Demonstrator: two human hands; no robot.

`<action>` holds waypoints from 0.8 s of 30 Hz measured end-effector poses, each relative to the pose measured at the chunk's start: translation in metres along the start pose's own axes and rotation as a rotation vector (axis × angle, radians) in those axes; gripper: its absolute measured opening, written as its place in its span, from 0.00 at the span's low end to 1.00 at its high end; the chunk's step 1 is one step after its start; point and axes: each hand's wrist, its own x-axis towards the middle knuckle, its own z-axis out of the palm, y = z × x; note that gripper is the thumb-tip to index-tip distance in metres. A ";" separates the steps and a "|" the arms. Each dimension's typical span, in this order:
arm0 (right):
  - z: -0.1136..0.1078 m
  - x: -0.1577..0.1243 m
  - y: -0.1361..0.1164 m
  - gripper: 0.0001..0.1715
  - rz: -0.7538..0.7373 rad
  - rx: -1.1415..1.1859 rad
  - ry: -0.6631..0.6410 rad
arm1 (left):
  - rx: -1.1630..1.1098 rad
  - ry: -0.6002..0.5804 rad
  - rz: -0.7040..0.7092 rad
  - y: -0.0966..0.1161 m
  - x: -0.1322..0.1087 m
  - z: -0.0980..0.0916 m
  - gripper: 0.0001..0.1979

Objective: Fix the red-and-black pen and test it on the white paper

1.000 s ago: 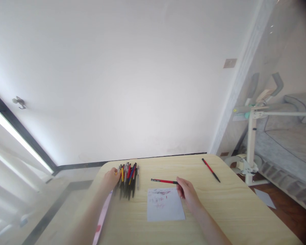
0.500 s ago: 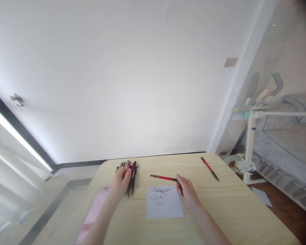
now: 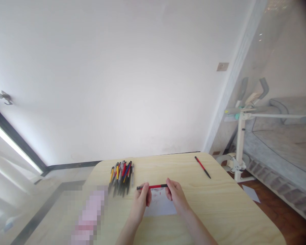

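Observation:
A red and black pen (image 3: 156,186) lies level between my two hands, above the top of a white paper sheet (image 3: 160,208) with reddish scribbles. My left hand (image 3: 142,196) is closed on the pen's left end. At its right, black end, my right hand (image 3: 175,193) pinches it between thumb and fingers. Both hands cover the side edges of the paper. Left of my hands lies a pile of pens (image 3: 121,177) in yellow, red, blue, black and clear. Another red and black pen (image 3: 202,167) rests alone on the right of the table.
The wooden table (image 3: 226,211) stands before a white wall (image 3: 132,85). A blurred-out pink item (image 3: 91,207) is at its left edge. On the right are exercise equipment (image 3: 241,136), a grey sofa (image 3: 283,139) and a paper (image 3: 250,193) on the floor.
My left hand has left the pen pile, moved right and taken hold of the left end of the pen in my right hand. The view has shifted slightly.

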 end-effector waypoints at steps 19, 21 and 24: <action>-0.008 -0.005 0.006 0.28 -0.094 -0.301 0.092 | -0.318 0.147 -0.015 -0.021 0.004 -0.011 0.25; -0.008 -0.005 0.007 0.27 -0.118 -0.406 0.092 | -0.314 0.141 -0.021 -0.020 0.004 -0.011 0.24; -0.008 -0.006 0.007 0.26 -0.137 -0.495 0.091 | -0.245 0.125 -0.052 -0.021 0.003 -0.010 0.25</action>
